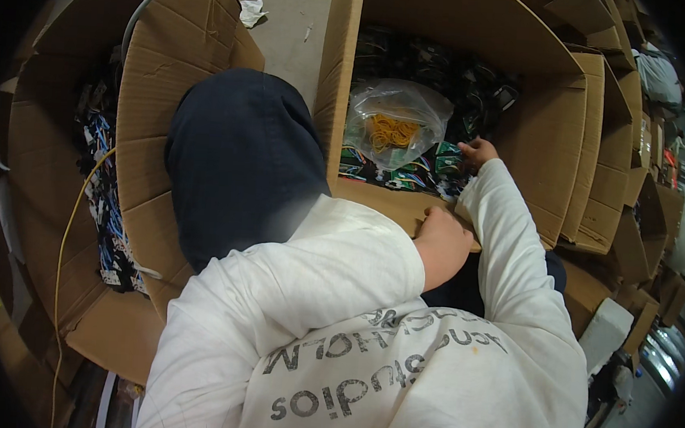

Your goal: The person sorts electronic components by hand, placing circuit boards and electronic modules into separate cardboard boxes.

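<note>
My right hand [479, 152] reaches into an open cardboard box [330, 95], beside green circuit boards [447, 164] with coloured wires. Its fingers are drawn together; what they hold, if anything, is hidden. Lower down, my left hand [444, 245] lies curled at the box's near flap [382, 203], fingers bent and mostly turned out of sight. I cannot make out anything in it. On top of the boards in the box lies a clear plastic bag [435, 114] with yellow rubber bands [392, 132] inside. Dark units [430, 58] fill the box's far part.
To the left stands another cardboard box [149, 100] holding many wired parts [105, 176]. A yellow cable [63, 275] hangs down its side. Stacked open cartons [607, 175] stand close on the right. Crumpled white paper [252, 12] lies on the floor ahead.
</note>
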Available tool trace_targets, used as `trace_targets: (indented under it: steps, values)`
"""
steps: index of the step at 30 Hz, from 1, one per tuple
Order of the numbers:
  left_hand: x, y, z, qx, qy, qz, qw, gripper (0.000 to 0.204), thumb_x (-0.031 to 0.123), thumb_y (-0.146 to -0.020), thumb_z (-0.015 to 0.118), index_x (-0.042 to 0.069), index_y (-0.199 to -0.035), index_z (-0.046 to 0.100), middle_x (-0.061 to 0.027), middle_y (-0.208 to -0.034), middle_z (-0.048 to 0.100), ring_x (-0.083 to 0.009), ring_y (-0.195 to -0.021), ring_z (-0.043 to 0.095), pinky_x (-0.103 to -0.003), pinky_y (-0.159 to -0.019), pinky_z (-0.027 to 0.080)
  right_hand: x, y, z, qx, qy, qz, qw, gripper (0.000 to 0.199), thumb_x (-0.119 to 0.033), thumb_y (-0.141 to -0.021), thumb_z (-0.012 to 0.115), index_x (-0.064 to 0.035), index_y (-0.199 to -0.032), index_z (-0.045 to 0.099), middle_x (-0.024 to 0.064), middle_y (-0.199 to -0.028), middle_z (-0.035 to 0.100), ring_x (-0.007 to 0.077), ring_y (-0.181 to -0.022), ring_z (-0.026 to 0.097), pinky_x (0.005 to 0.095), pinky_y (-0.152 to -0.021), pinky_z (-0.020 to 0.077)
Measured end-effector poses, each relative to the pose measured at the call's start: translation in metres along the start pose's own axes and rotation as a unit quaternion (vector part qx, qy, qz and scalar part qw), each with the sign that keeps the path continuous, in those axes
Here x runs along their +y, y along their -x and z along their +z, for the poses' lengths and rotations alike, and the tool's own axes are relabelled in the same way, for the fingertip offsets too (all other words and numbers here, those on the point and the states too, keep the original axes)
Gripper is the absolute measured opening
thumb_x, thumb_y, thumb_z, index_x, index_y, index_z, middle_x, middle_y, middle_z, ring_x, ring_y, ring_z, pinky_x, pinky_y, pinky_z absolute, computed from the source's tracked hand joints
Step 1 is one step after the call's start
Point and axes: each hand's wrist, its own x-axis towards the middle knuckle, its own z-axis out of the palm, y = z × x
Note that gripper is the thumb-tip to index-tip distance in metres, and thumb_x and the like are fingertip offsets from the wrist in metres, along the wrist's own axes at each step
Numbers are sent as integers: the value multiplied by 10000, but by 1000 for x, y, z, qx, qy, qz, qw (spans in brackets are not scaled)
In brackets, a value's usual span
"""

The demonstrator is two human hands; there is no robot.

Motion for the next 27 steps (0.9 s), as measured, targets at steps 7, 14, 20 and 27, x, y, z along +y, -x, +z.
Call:
trace_targets:
  steps: [7, 14, 20, 27]
  values:
    - [-5, -4, 3, -16, 27, -5, 999, 285, 214, -917, 616, 72, -1161, 650, -115, -1049, 722, -290, -982, 684, -429, -816, 457, -75, 53, 74, 65, 505, 45, 859, 1246, -336, -721, 930, -375, -1643, 93, 123, -1728, -20, 329, -1558, 203, 712, -1164, 244]
    - [-6, -4, 2, -42, 29, 2, 999, 275, 245, -965, 577, 75, -1168, 650, -114, -1067, 724, -289, -990, 684, -427, -823, 459, -46, 52, 80, 123, 475, -124, 863, 653, -86, -724, 827, -161, -1321, 574, 119, -1402, 479, 360, -1377, 420, 621, -1133, 350]
    - [-7, -6, 2, -42, 30, 5, 999, 287, 295, -1014, 538, 83, -1171, 651, -111, -1081, 725, -284, -995, 682, -435, -834, 456, -56, 52, 66, 16, 421, -139, 896, 746, -36, -722, 798, -160, -1390, 489, 137, -1401, 481, 370, -1326, 510, 529, -1103, 410]
    - [-9, -3, 5, -41, 25, -12, 999, 293, 307, -1021, 529, 86, -1166, 653, -107, -1081, 726, -291, -993, 685, -441, -839, 452, -73, 75, 72, 34, 486, -149, 860, 572, -59, -858, 677, -231, -1372, 496, 102, -1473, 440, 365, -1267, 575, 524, -1106, 415]
